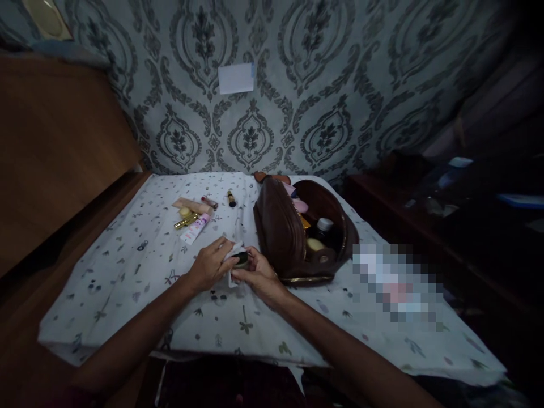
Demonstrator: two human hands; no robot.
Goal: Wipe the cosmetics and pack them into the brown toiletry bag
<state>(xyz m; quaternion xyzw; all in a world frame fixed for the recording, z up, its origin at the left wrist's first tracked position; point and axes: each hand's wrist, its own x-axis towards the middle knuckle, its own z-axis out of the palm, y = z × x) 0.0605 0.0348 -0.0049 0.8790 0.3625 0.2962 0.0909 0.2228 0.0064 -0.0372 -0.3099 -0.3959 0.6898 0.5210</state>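
Above the patterned cloth, my right hand (pixel 261 275) grips a small dark, rounded container (pixel 241 260), possibly a jar. My left hand (pixel 210 265) pinches a crumpled white wipe (pixel 234 249) against its side; part of the container is hidden by fingers and wipe. Just beyond my right hand stands an open brown leather bag (pixel 278 226). Inside it are a dark bottle with a white cap (pixel 324 224), a pale yellow round item (pixel 315 245) and a pink item (pixel 300 205).
Left of the bag lie a white and pink tube (pixel 196 228), a gold lipstick case (pixel 186 221), a beige tube (pixel 193 205) and a small black and gold bottle (pixel 231 198). A blurred-out item (pixel 397 286) lies right. Wooden furniture (pixel 63 153) borders the left; a patterned wall stands behind.
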